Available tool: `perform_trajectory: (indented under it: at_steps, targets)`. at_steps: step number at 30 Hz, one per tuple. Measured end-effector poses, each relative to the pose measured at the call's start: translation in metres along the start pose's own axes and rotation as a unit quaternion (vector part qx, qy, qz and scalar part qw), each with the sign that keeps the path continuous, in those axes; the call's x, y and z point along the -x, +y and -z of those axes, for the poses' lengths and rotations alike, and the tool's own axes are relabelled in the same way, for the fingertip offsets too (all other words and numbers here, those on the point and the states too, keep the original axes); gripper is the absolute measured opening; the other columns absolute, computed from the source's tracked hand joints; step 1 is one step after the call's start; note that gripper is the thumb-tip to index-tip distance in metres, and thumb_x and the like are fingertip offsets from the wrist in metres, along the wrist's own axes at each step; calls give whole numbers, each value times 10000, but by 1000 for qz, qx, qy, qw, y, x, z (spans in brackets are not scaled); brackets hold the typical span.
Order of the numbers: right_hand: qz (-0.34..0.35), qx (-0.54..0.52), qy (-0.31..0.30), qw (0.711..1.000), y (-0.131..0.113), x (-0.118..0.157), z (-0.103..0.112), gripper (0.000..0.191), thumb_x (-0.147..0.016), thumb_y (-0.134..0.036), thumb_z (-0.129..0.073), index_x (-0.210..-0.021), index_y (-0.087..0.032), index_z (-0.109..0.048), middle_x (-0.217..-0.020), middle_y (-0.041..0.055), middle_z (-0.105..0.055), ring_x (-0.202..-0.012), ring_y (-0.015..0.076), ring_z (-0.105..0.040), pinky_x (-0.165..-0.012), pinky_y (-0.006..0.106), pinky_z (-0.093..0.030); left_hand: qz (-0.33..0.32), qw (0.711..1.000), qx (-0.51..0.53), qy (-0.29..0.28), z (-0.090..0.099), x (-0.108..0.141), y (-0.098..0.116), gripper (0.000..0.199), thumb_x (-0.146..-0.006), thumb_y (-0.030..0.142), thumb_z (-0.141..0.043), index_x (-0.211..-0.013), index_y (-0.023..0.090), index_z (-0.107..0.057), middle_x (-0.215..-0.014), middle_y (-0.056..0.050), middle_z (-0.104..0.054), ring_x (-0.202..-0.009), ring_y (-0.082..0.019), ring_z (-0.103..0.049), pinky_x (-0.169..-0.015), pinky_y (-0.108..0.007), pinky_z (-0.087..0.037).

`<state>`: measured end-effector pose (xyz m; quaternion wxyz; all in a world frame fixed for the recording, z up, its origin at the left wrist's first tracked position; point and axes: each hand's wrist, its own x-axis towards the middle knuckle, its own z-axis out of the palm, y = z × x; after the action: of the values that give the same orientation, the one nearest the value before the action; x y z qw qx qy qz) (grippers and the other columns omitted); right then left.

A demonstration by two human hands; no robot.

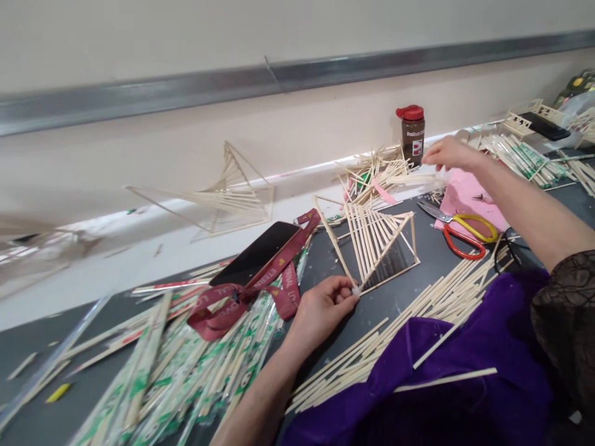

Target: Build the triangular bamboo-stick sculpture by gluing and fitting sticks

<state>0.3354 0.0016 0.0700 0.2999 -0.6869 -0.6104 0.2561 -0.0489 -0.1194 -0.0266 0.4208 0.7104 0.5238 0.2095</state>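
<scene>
My left hand [325, 305] pinches the near corner of a small wooden stick model [367, 238], whose slanting sticks fan out in a twisted surface above the dark table. At that corner a whitish lump shows by my fingertips. My right hand [450, 153] is raised at the back, just right of a brown bottle with a red lid [413, 137]. Its fingers are drawn together, and what they hold, if anything, cannot be made out. Below it lie scissors [458, 226] with one yellow and one red handle, partly on a pink sheet [458, 193].
Loose wooden sticks [418, 310] lie before me, some over purple cloth [502, 341]. Wrapped chopsticks [195, 371], a phone [255, 251] and a red lanyard [279, 282] are at left. A larger stick model [218, 201] stands by the wall; a stick pile [376, 173] lies near the bottle.
</scene>
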Motion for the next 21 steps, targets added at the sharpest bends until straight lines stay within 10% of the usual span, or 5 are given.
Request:
perform_trajectory:
  at_steps: [9,16,21]
  targets:
    - [225,28,-221,949,-40,5,-88,227,-801,-218,-613,-987,-190,-741,-1021,10,-721,-911,140,-621,-808,250,-437,26,1000,8,-9,-1,0,0,285,-662,384,-670,-849,169,-677,-627,31,-555,-555,-112,-481,-519,-210,-377]
    - [243,-1,-267,933,-45,-10,-112,324,-762,-113,-615,-1047,-210,-736,-1085,5,-723,-962,117,-630,-858,212,-426,17,1000,9,0,-2,-1,-4,284,-645,387,-682,-835,176,-685,-610,35,-557,-537,-107,-472,-512,-208,-370]
    - [223,-14,-255,941,-43,-14,-115,198,-669,-100,-666,-827,-166,-765,-777,-5,-735,-726,102,-626,-709,209,-441,12,1000,-10,-6,-2,-1,-5,273,-663,380,-660,-842,174,-680,-610,37,-546,-534,-102,-457,-511,-207,-361]
